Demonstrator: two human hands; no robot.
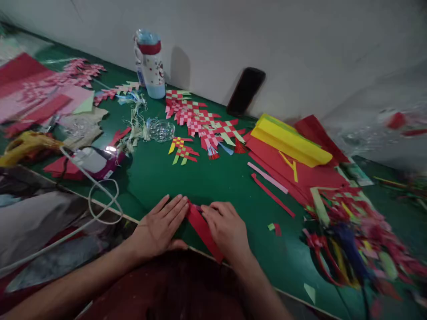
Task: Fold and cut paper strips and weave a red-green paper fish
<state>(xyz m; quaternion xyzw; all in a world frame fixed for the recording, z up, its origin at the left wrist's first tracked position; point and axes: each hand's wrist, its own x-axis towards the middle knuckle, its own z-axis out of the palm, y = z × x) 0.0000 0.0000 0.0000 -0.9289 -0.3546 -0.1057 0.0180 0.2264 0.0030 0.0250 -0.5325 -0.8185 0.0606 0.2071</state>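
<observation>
A folded red paper strip [204, 232] lies slantwise on the green table at its near edge, between my two hands. My left hand [163, 222] rests flat with fingers stretched out, its fingertips at the strip's upper end. Over the strip's right side, my right hand [228, 229] is closed, fingers curled and pressed together near the upper end. A small dark bit shows at its fingertips, too little to name. Beyond my hands lie small woven paper fish [185, 153] in red, yellow and green, and a row of larger woven red-and-green fish [196, 118].
At the right are yellow paper [290, 140] on red sheets [267, 162], loose strips [273, 195], scissors [325, 262] and paper scraps. A phone [246, 91] and a bottle [151, 64] stand by the wall. A white cable [100, 213] crosses the left edge.
</observation>
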